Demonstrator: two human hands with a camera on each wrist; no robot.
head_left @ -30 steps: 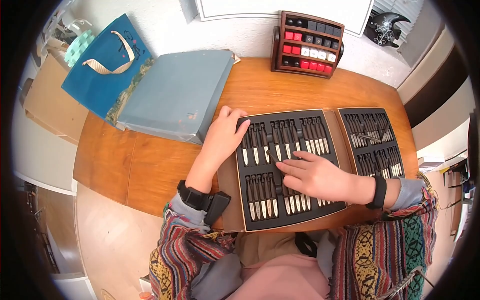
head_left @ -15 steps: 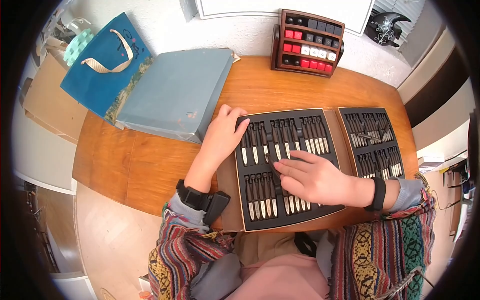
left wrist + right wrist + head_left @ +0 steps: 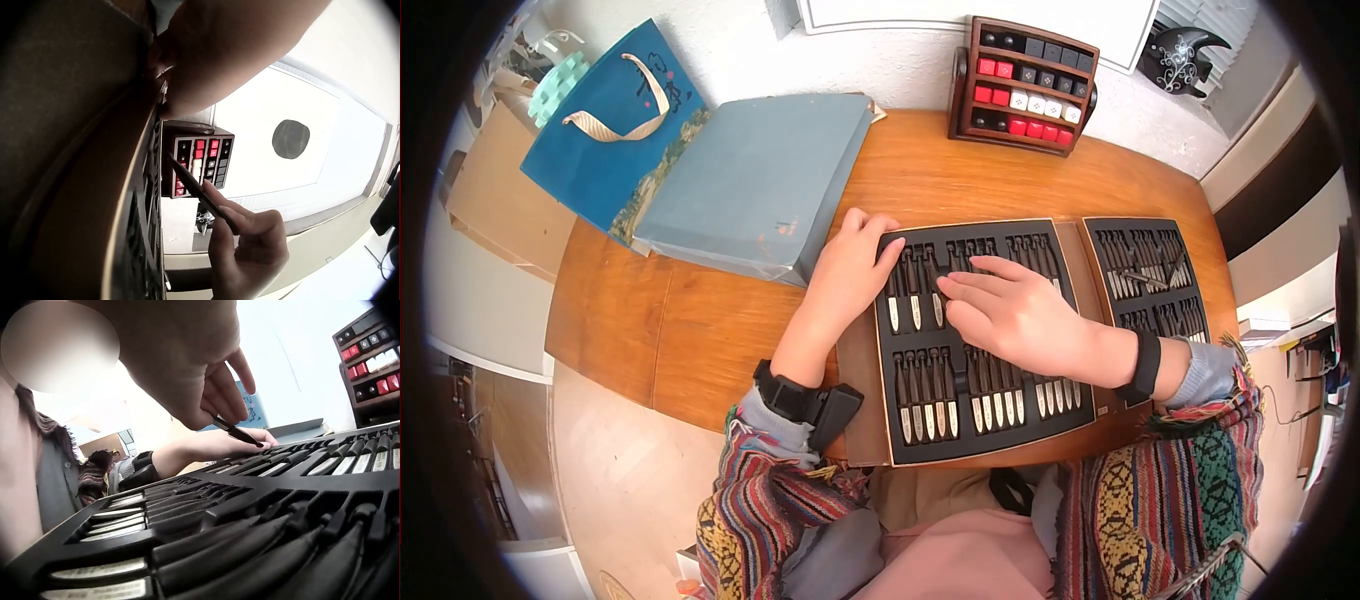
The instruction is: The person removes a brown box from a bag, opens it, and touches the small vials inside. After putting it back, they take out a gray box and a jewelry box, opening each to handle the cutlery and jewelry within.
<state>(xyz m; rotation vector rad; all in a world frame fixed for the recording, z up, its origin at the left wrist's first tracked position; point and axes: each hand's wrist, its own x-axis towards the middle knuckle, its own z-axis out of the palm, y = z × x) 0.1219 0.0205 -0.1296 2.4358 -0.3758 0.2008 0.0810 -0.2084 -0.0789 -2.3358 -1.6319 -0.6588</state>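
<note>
My right hand pinches a slim dark pen-like stick between thumb and fingers, above the upper rows of a black slotted tray. In the right wrist view the stick tilts down, its dark tip close over the tray and a silvery part near the fingers. Similar dark sticks with pale labelled ends lie side by side in the slots. My left hand holds the tray's far left corner, thumb on top and fingers over the edge. The right hand covers part of the middle slots.
A second slotted tray lies to the right, two sticks crossed over its rows. A blue-grey box and blue paper bag stand at the left. Against the wall is a wooden rack of red, black and white dice.
My right hand has moved from the middle of the tray up toward its upper rows, with the stick in its fingers. The left hand stays at the corner.
</note>
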